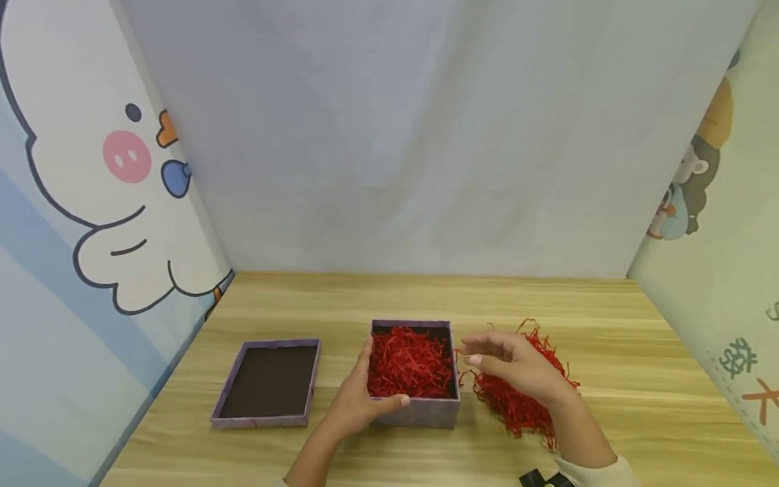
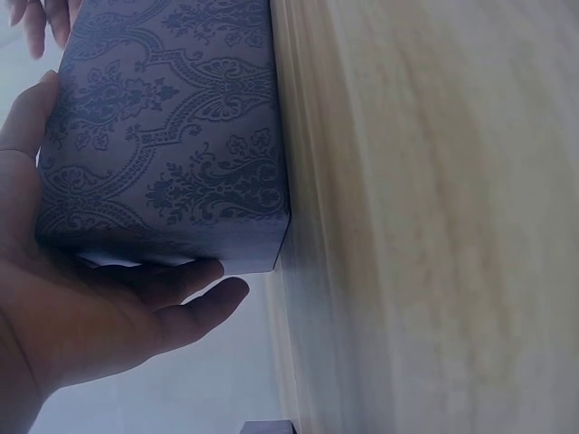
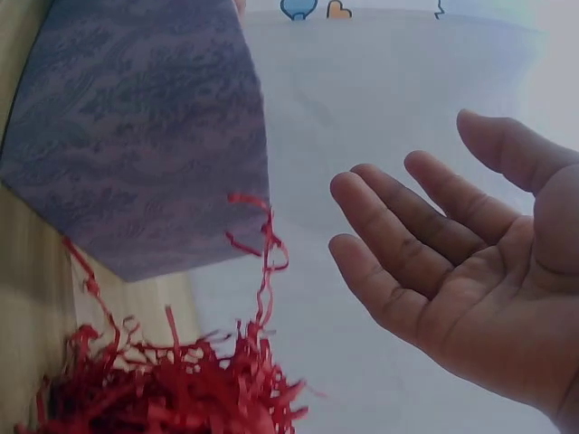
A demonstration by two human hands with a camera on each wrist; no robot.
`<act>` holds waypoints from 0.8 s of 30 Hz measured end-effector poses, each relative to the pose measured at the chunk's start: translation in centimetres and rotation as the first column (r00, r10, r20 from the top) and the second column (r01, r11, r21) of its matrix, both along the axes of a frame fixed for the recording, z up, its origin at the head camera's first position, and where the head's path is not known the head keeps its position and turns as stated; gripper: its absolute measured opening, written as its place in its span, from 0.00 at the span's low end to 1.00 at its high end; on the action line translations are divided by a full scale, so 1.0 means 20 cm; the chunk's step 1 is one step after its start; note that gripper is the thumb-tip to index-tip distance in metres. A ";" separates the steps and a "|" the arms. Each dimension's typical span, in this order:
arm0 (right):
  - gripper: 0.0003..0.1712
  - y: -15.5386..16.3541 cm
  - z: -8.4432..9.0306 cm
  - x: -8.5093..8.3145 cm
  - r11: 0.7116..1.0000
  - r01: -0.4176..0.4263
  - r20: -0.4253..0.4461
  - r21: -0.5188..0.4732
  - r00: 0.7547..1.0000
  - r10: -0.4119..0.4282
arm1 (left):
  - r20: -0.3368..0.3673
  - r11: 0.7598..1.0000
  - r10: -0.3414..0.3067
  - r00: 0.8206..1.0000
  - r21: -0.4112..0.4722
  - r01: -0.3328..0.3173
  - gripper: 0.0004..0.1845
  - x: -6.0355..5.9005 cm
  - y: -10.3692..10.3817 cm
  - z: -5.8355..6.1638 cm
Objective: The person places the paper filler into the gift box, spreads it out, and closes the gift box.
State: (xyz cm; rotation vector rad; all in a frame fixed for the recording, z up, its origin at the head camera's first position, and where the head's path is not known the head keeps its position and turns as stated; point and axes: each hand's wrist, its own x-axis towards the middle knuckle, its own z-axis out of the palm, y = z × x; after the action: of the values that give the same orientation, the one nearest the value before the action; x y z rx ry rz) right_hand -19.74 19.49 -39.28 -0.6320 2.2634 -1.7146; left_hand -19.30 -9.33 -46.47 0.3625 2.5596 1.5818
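Red shredded paper [image 1: 410, 362] fills most of a square purple box [image 1: 420, 414] that stands upright near the middle of the wood-grained surface [image 1: 657, 419], its outer walls printed with a dark scrolling pattern. The left grip [image 1: 355, 404], a bare hand, holds the near-left corner of this box, fingers along the left wall and thumb laid across the front. The right grip [image 1: 517, 368] is loose and has hold of nothing: its fingers are parted, gently bent, with the thumb well away from them, and it hovers to the right of the box, partly in front of a loose pile of red shred [image 1: 508, 402] as the head view sees it. The step in hand appears to be bedding the box with shred, and it seems well along; the next move would likely call for either a light press to level the filling or one more pinch from the pile, with the left grip steadying the wall. Inside the box, dark lining shows along the far wall and the right edge, where the shred sits lower; whether anything lies beneath cannot be told. A few stray strands [image 3: 93, 287] trail between box and pile. The shallow lid [image 1: 268, 384] lies hollow side up, well apart to the left, with a black interior and nothing in it.
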 end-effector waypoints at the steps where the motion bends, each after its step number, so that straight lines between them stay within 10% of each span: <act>1: 0.23 0.01 -0.01 0.01 1.000 0.011 -0.003 -0.001 1.000 -0.011 | -0.001 1.000 0.000 1.000 -0.001 0.000 0.62 0.00 0.00 0.00; 24: 0.19 0.18 -0.20 0.20 0.938 0.326 -0.062 -0.116 0.940 -0.335 | 0.007 1.000 -0.019 1.000 -0.002 0.020 0.62 0.03 -0.02 0.01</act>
State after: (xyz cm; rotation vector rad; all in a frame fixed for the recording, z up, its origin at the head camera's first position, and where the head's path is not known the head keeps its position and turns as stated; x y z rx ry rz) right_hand -15.73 23.03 -43.30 -0.3579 2.4628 -2.0034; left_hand -18.65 -9.78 -46.26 0.3803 2.5447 1.5713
